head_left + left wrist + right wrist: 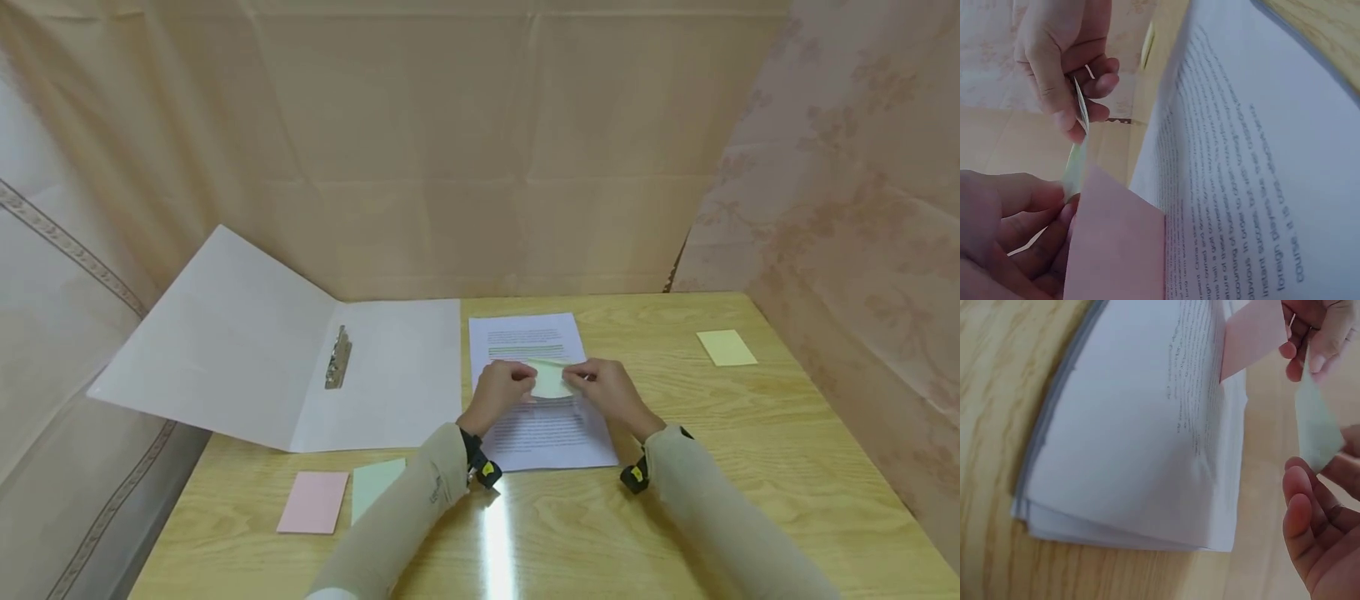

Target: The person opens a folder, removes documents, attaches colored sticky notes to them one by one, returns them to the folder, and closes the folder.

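Observation:
A pale green sticky note (550, 382) is held up over a stack of printed sheets (555, 446). My left hand (501, 392) pinches one side of it between thumb and fingers. The opposite side is pinched by my right hand (611, 392). In the left wrist view the note (1075, 169) is seen nearly edge-on, slightly bent between the two hands. A pink sticky note (1116, 237) stands up from the top sheet close beside my left fingers; the right wrist view shows this pink note (1254, 337) too. Green lines mark some text near the page top.
Left of the sheets lies an open white folder (408, 375) with a metal clip (339, 358), its cover raised at an angle. A pink pad (313, 502) and a green pad (375, 483), partly behind my left sleeve, sit in front. A yellow pad (726, 347) lies far right.

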Motion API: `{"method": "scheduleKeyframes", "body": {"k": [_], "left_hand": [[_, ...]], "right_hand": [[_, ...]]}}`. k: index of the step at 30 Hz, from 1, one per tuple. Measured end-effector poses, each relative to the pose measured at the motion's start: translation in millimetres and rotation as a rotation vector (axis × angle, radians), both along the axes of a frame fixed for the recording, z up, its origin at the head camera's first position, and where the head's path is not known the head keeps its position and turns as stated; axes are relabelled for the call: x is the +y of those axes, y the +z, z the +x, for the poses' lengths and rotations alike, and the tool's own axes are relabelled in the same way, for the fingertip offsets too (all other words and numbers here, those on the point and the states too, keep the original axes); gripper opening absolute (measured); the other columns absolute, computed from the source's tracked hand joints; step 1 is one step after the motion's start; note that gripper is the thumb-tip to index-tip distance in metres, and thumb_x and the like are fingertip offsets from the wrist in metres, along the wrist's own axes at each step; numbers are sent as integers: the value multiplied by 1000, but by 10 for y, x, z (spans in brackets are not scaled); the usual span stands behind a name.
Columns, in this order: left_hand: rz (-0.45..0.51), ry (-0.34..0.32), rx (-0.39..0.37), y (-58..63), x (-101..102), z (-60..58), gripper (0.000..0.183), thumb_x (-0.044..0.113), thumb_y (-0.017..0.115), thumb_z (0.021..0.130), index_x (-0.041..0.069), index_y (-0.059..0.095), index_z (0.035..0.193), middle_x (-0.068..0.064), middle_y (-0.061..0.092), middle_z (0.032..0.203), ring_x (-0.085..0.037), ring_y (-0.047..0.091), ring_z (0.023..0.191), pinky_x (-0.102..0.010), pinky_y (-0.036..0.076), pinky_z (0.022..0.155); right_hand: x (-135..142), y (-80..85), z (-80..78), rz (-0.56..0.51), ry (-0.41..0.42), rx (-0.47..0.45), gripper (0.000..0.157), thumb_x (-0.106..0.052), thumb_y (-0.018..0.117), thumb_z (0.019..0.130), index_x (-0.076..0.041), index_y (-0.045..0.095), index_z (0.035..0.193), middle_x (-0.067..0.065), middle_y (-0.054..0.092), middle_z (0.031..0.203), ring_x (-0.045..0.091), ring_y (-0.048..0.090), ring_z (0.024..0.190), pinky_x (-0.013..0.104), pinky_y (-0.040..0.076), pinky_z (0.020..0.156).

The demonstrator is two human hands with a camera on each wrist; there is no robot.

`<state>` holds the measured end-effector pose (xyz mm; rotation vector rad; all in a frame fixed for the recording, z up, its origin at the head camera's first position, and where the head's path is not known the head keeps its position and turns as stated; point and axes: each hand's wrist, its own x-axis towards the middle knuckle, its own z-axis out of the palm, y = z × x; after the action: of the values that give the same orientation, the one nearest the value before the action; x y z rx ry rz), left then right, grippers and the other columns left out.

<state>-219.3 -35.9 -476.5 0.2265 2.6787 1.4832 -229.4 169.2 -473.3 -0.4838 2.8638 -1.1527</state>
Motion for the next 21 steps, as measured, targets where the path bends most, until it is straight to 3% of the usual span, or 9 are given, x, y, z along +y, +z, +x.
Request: {"method": "scheduleKeyframes", "body": {"k": [3, 6, 9, 15, 21], "left_hand": [[-92, -49, 30, -48, 9, -16, 18, 8, 64, 89, 6, 75, 103, -7, 74, 96, -13, 66, 79, -23, 50, 69], [-206, -94, 58, -100, 12, -17, 23, 2, 61, 87, 6, 74, 105, -4, 70, 84, -9, 53, 64, -20, 41, 60], [-273, -123, 40, -136, 24, -7, 26, 1, 60, 85, 7, 74, 107, -2, 64, 77, -9, 43, 57, -19, 33, 55], [-335, -141, -8, -171, 69, 17, 22, 10, 65, 86, 10, 74, 106, -1, 68, 85, -9, 50, 68, -21, 38, 62], [-368, -172, 25, -223, 100, 31, 22, 11, 67, 84, 11, 73, 105, 0, 67, 84, -10, 54, 70, -23, 40, 65]], "right_hand": [[9, -21, -18, 9, -10, -49, 20, -10, 65, 91, -1, 74, 107, 16, 73, 105, 16, 59, 79, 23, 47, 65], [18, -45, -39, 26, -9, -142, 21, -8, 64, 91, -1, 73, 109, 17, 72, 106, 17, 58, 79, 24, 47, 64], [22, -69, -61, 55, 6, -200, 22, -7, 63, 91, -1, 72, 111, 16, 72, 104, 16, 58, 78, 24, 47, 63], [36, -115, -76, 97, 15, -236, 24, -4, 62, 89, -1, 72, 110, 14, 71, 98, 16, 56, 75, 26, 46, 62], [55, -152, -71, 105, 27, -256, 23, -4, 63, 88, 0, 72, 109, 12, 70, 91, 15, 54, 69, 27, 44, 59]]}}
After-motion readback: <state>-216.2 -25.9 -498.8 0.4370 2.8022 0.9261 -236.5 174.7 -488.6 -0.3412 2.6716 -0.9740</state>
